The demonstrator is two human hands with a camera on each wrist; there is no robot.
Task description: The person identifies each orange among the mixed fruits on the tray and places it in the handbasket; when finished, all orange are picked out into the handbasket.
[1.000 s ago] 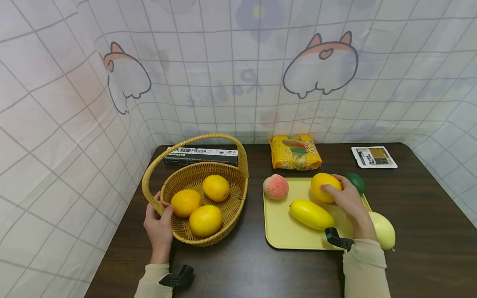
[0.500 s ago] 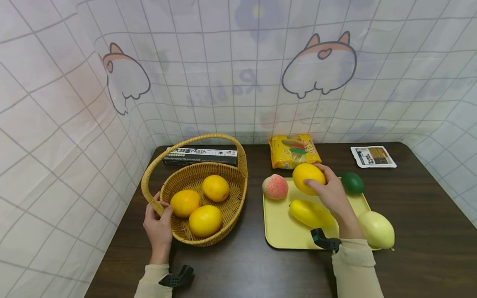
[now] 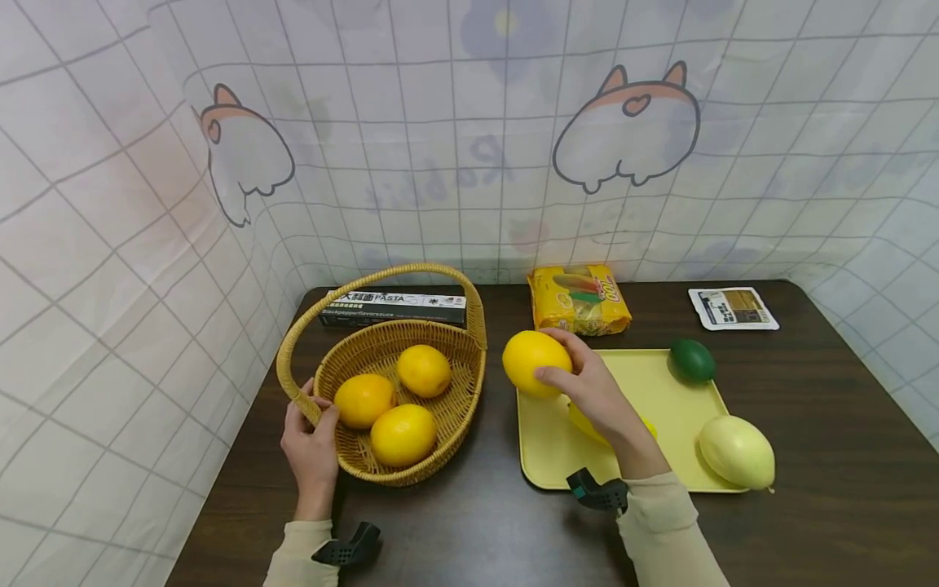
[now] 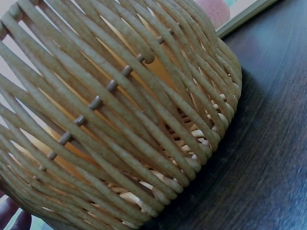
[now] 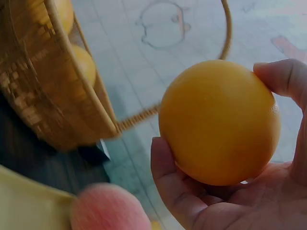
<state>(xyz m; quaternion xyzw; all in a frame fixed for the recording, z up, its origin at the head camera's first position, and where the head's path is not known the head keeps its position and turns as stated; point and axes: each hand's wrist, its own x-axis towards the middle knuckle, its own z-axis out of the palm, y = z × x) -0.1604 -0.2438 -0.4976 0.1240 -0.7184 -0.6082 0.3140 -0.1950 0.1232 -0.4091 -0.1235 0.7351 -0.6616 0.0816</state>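
In the head view my right hand [image 3: 590, 387] holds a yellow lemon [image 3: 534, 364] between thumb and fingers, above the left end of the pale yellow tray [image 3: 539, 473]. The right wrist view shows the same lemon [image 5: 218, 122] end-on, looking round. My left hand [image 3: 311, 448] grips the wicker basket [image 3: 456, 444] at its left rim, by the foot of the handle. Three more lemons [image 3: 403, 434] lie inside the basket. A pink peach [image 5: 110, 211] shows in the right wrist view; the held lemon hides it in the head view.
On the tray, a long yellow fruit [image 3: 587, 422] is partly covered by my right arm. A dark green fruit [image 3: 692, 361] and a pale green melon [image 3: 736, 451] sit at its right edge. Behind stand a pasta box [image 3: 396, 310], yellow packet [image 3: 579, 299] and white packet [image 3: 734, 309].
My right hand has carried the lemon left from over the tray's far right part to its left end, uncovering the green fruit and melon. The left hand and basket have stayed put.
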